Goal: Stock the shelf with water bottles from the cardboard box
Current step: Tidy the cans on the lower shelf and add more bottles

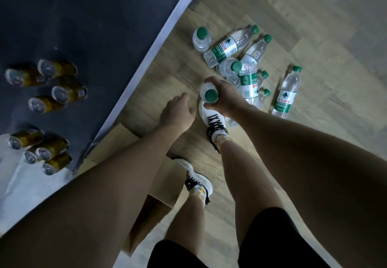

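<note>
Head view, looking down at the floor: the right hand [219, 96] has its fingers clamped around the shoulder of one water bottle [209, 95], green cap facing up, held above the white shoe [213, 119]. The left hand [178, 112] hangs beside it, fingers loosely apart, holding nothing. More water bottles lie in a loose pile [240, 62] on the wooden floor [314, 142] just beyond the held one; one stands upright at the pile's far edge, and one lies apart to the right. The cardboard box [159, 194] lies flattened or open under the person's legs. The dark shelf [94, 37] sits to the left and carries yellow-labelled bottles [56, 85] lying in two groups.

Risks, as a judgement:
- Grip is high on the bottle, near the cap; a smooth, heavy body could slip during the swing to the shelf
- Loose bottles near the feet could roll underfoot
- A bottle set down on its side on the shelf could roll off the edge
</note>
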